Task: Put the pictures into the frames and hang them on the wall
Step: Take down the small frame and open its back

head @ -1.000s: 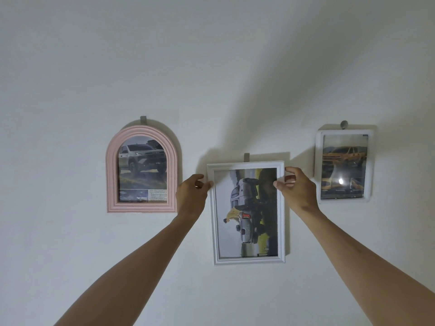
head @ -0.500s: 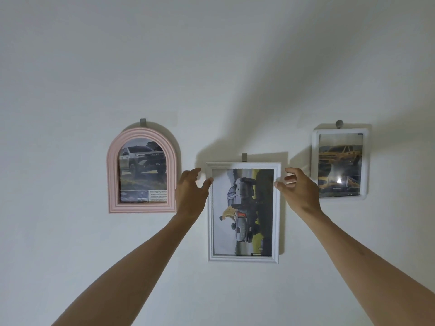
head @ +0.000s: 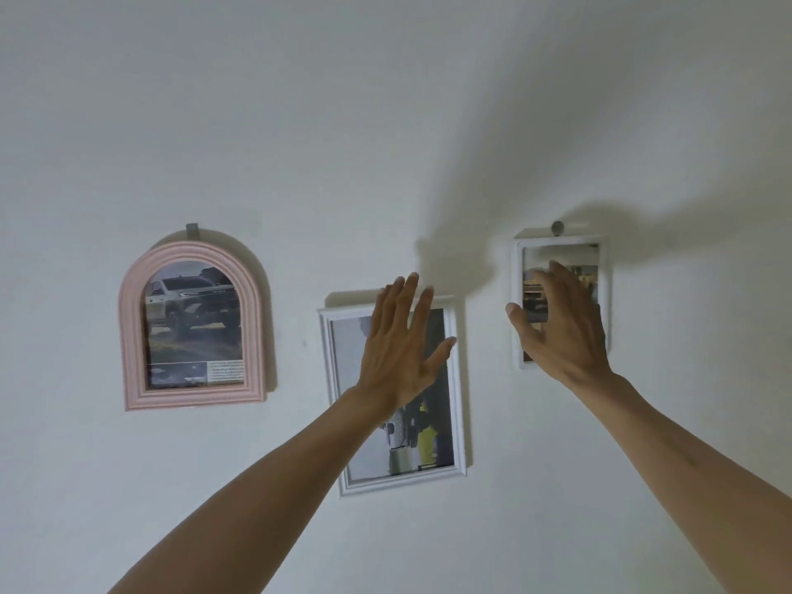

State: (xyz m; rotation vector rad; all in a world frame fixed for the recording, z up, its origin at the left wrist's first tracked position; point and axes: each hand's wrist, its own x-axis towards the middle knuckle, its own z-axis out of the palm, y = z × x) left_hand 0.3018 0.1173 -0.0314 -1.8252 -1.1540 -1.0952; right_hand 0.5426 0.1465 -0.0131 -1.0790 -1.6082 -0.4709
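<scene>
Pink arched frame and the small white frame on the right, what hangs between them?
The tall white frame, hanging lower, with the left hand in front, head view.

A plain white wall [head: 385,122] fills the view, dimly lit, with broad soft shadows spreading from centre toward 2 o'clock.

Plain white wall [head: 385,122], soft shadows upper right; two grey hooks [head: 192,231] [head: 557,227].

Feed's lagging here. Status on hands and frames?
Left hand open before middle frame. Right hand open before right frame. Three frames hung. Nothing obstructing.
</scene>
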